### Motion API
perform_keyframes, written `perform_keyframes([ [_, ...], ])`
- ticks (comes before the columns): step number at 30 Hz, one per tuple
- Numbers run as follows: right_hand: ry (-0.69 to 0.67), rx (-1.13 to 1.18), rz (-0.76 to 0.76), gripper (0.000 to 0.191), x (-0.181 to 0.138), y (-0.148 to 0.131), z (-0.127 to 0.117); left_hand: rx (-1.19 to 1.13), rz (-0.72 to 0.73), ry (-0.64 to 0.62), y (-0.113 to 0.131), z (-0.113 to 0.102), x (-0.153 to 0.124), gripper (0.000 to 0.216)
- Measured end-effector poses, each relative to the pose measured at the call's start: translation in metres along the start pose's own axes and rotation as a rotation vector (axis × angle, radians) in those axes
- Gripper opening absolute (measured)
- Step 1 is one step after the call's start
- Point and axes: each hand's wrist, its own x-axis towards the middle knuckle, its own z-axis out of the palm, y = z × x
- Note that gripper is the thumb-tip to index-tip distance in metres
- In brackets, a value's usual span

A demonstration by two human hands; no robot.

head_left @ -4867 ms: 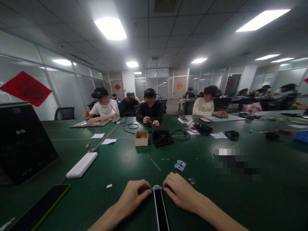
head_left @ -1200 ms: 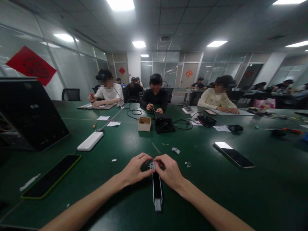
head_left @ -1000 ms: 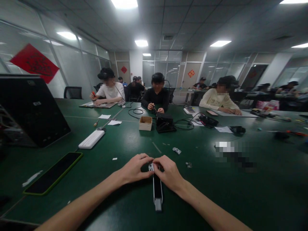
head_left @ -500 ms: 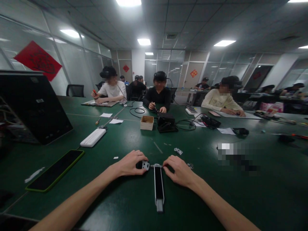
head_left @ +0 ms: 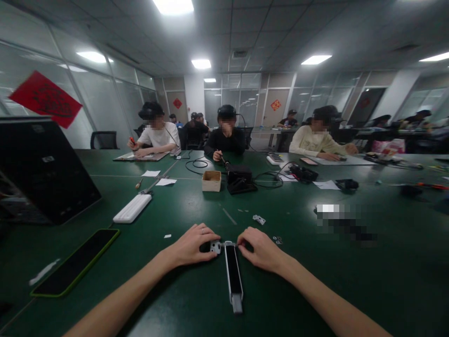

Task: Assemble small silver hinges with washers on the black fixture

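A long black bar with silver ends [head_left: 233, 274] lies on the green table [head_left: 351, 281], pointing away from me. My left hand [head_left: 191, 244] is curled around a small silver bracket [head_left: 214, 246] with a dark piece, just left of the bar's far end. My right hand [head_left: 259, 249] rests on the table at the right of that end, its fingertips pinched against the bar's silver tip.
A silver hinge plate [head_left: 258, 219] and small screws [head_left: 278, 240] lie beyond my right hand. A green-edged phone [head_left: 75, 261], a white power strip [head_left: 132, 208] and a black monitor [head_left: 42, 168] sit left. A cardboard box [head_left: 211, 180] stands mid-table. Several people work opposite.
My hands, earlier joined over the bar's far end, have parted. The left one has drawn the small bracket off to the left; the right stays at the tip.
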Motion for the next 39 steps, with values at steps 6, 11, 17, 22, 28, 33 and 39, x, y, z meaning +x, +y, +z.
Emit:
perform_keyframes([
  [6,0.045,-0.069,0.001,0.007,0.003,0.003,-0.008,0.004,0.024,0.024,-0.004,0.005,0.001,0.042],
  [11,0.151,-0.319,0.294,0.019,0.009,0.028,-0.018,0.015,0.039,0.023,-0.004,0.006,0.002,0.041],
  [17,0.138,-0.334,0.374,0.017,0.011,0.051,-0.015,0.015,0.040,0.005,0.008,0.001,0.001,0.035],
  [22,0.109,-0.309,0.377,0.014,0.012,0.048,-0.015,0.007,0.018,0.038,0.011,0.000,0.001,0.033],
  [28,0.066,-0.176,0.305,0.016,0.007,0.010,-0.015,0.042,-0.027,0.104,0.009,0.010,-0.001,0.015],
  [33,-0.020,-0.009,0.237,0.018,0.001,-0.020,-0.010,0.067,-0.018,0.132,0.008,0.019,0.001,0.012],
  [39,-0.033,0.065,0.253,0.018,0.000,-0.024,-0.009,0.079,-0.032,0.152,0.008,0.024,0.003,0.012],
])
